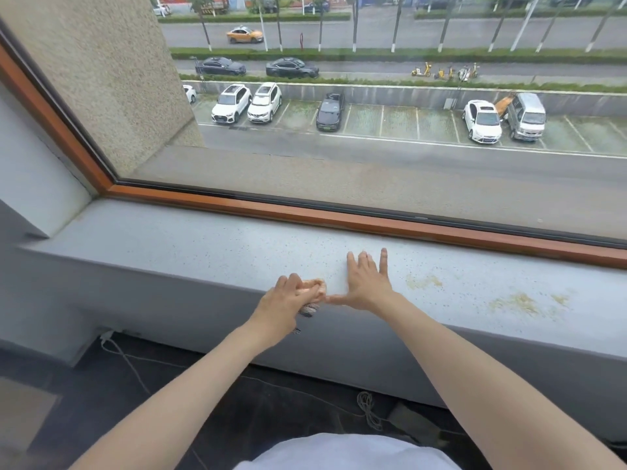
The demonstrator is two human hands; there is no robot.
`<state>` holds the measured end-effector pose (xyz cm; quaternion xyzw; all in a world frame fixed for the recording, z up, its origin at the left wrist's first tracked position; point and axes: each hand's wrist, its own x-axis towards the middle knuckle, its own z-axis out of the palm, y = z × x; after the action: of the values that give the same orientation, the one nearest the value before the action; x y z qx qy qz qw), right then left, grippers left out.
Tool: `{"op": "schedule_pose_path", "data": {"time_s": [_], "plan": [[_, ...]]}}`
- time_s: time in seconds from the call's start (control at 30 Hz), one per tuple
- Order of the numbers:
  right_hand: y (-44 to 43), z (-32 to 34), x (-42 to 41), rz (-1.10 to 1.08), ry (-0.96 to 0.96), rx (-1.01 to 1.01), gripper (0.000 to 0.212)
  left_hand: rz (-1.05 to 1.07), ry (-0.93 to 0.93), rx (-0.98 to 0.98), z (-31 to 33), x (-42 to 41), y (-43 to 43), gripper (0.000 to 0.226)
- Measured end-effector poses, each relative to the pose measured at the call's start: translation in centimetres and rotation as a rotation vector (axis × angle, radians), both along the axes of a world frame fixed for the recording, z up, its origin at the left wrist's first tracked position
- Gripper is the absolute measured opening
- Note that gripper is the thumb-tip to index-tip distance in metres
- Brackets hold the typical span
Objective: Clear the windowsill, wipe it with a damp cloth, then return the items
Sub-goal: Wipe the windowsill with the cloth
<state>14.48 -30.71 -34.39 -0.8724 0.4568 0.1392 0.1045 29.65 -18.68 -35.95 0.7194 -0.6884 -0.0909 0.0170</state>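
Left hand (284, 301) grips a bunched-up cloth (314, 288) at the front edge of the windowsill (203, 245), fingers curled over it & knuckles up. Cloth is peach/pink on top, w/ a darker patterned bit hanging below the hand over the sill's front face. Right hand (367, 283) lies flat on the sill just beside it, palm down, fingers straight & spread, pointing toward the glass; it holds nothing. Its thumb sticks out sideways toward the left hand & looks to touch the cloth, tho contact is hard to confirm from this angle. Both forearms are bare, reaching in from the bottom of the view.

Sill is pale grey & speckled, running across the whole view. Yellowish stain patches (515, 301) sit on it to the right of the hands, well apart from them, w/ one smaller patch nearer the right hand. Behind the sill are a brown window frame (305, 215) & a big pane. Thru it: a car park w/ white & dark cars (264, 102), a road, trees, an orange car.

Below the sill is dark floor (84, 401). A thin pale cable (126, 361) runs from a plug at the wall on the left. A coiled cord (368, 407) lies approx. under the right forearm. White garment (346, 452) at bottom centre.
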Motion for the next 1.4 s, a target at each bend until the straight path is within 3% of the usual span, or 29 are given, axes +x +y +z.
{"op": "schedule_pose_path", "data": {"time_s": [0.13, 0.23, 0.37, 0.47, 0.67, 0.87, 0.93, 1.07, 1.13, 1.27, 1.4], "plan": [[-0.7, 0.8, -1.6, 0.052, -0.037, 0.081, 0.125, 0.212, 0.014, -0.011, 0.2, 5.3, 0.0, 0.079], [-0.6, 0.9, -3.4, 0.024, 0.019, 0.096, 0.128, 0.364, 0.014, -0.056, 0.5, 3.3, -0.4, 0.071], [0.2, 0.1, -5.0, 0.034, 0.077, 0.078, 0.126, 0.061, 0.047, -0.018, 0.0, -3.0, 0.1, 0.075], [0.9, -0.4, -4.8, 0.052, 0.078, 0.027, 0.12, -0.126, 0.049, -0.003, 0.2, -2.0, 0.1, 0.078], [0.9, 0.1, -4.3, 0.051, 0.019, 0.0, 0.116, 0.204, 0.036, -0.055, 1.3, 0.6, -0.9, 0.07], [0.2, 1.2, -4.0, 0.081, 0.009, -0.024, 0.101, -0.177, 0.144, 0.003, 1.5, -3.5, 0.5, 0.067], [0.2, 1.5, -4.3, 0.098, 0.036, -0.003, 0.106, -0.175, 0.074, -0.015, 1.6, -2.5, -0.8, 0.066], [0.4, 1.9, -4.2, 0.095, 0.037, 0.008, 0.107, 0.051, 0.043, -0.042, 2.6, -0.9, -4.1, 0.073], [0.4, 1.9, -4.0, 0.091, 0.047, 0.001, 0.107, -0.008, 0.072, -0.02, 2.8, -1.4, -3.7, 0.069], [0.3, 1.7, -3.7, 0.107, 0.041, -0.039, 0.103, -0.388, 0.137, 0.014, 2.1, -0.5, -0.9, 0.065], [0.4, 2.2, -3.5, 0.104, 0.027, -0.044, 0.102, -0.209, 0.114, 0.034, 3.2, 0.9, -5.0, 0.069]]}}
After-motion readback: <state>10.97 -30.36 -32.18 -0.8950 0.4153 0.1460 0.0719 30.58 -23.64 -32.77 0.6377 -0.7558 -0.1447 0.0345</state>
